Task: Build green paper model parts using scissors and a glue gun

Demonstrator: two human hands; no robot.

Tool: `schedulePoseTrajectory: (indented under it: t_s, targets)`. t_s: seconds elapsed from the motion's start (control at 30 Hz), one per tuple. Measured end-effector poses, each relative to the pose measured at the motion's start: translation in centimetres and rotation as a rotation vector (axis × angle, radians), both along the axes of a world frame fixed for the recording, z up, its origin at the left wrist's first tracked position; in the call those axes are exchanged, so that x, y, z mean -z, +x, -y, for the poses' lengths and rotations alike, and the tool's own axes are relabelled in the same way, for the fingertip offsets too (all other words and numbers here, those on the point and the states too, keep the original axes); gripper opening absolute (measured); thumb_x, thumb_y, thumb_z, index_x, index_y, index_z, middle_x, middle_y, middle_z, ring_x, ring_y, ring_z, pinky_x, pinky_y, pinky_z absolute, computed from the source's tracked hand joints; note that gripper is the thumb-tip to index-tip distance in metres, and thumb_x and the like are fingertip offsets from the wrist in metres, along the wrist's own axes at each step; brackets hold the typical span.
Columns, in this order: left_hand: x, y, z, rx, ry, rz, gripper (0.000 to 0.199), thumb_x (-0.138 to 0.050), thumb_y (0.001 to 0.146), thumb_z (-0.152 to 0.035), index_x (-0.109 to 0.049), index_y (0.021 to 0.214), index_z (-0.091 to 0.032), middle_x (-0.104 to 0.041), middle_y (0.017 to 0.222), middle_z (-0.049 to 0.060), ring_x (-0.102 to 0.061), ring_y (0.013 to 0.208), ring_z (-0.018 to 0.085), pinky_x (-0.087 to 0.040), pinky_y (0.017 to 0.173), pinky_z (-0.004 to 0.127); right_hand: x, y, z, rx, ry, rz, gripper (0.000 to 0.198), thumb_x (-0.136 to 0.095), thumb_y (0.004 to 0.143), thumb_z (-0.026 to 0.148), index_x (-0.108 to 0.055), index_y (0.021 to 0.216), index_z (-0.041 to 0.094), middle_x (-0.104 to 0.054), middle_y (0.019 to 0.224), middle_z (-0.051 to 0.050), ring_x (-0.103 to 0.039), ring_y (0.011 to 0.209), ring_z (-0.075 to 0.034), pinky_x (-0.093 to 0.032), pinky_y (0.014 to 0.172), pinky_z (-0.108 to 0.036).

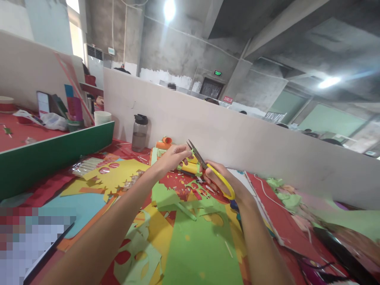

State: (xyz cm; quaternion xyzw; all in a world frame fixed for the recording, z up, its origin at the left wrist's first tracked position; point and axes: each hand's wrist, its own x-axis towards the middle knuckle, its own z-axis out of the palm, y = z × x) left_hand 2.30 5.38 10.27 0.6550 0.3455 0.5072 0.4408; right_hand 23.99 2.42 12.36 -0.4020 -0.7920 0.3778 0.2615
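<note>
Paper offcuts in red, yellow, green and blue blanket a tabletop [208, 253] inside a bare concrete workroom with ceiling lamps and pale divider panels. At far left, a green partition board [56, 152] fences off a neighbouring red surface that carries a stack of white paper cups [102, 117], a plastic bag [55, 120] and upright coloured cards. Just beside the board's inner end lies a clear packet of white sticks [86, 166], and behind it, against the divider panel [237, 138], stands a smoky plastic water bottle [139, 132] with a black cap. Near the bottle sits an orange paper roll [164, 142].

At centre the left hand [173, 156] is raised above the scraps, its fingers pinched narrowly on a small piece of paper; what that piece looks like cannot be told. Touching it from the right are the scissors [208, 168], dark blades parted and angled up toward the left, with bright yellow loop handles. The right hand [221, 182] is closed through those handles, holding the scissors over the middle of the tabletop. Farther right, a red sheet [276, 213] lies with crumpled light green paper [285, 196] next to it.
</note>
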Motion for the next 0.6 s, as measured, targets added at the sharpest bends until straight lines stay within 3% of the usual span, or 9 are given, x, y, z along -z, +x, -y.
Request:
schedulePoseTrajectory:
  t_s: [0.4,0.6]
  targets:
    - [0.18,-0.34,-0.22,0.026,0.012,-0.037,0.023,-0.056,0.083,-0.039,-0.056,0.072,-0.019,-0.058,0.064,0.000,-0.054,0.063,0.014,-0.041,0.060,0.024,-0.01,0.45,-0.11,0.009,0.022,0.064,0.052,-0.051,0.087,0.072,-0.049,0.086,0.021,-0.046,0.062,0.006,-0.039,0.044,-0.007,-0.035,0.040,-0.020]
    - [0.03,-0.36,-0.14,0.050,-0.017,-0.038,0.025,-0.058,0.081,-0.041,-0.053,0.070,-0.019,-0.057,0.064,0.000,-0.054,0.062,0.014,-0.042,0.060,0.024,-0.04,0.48,-0.12,0.033,0.027,0.065,0.044,-0.060,0.087,0.063,-0.048,0.083,0.021,-0.046,0.062,0.006,-0.038,0.043,-0.007,-0.034,0.039,-0.020]
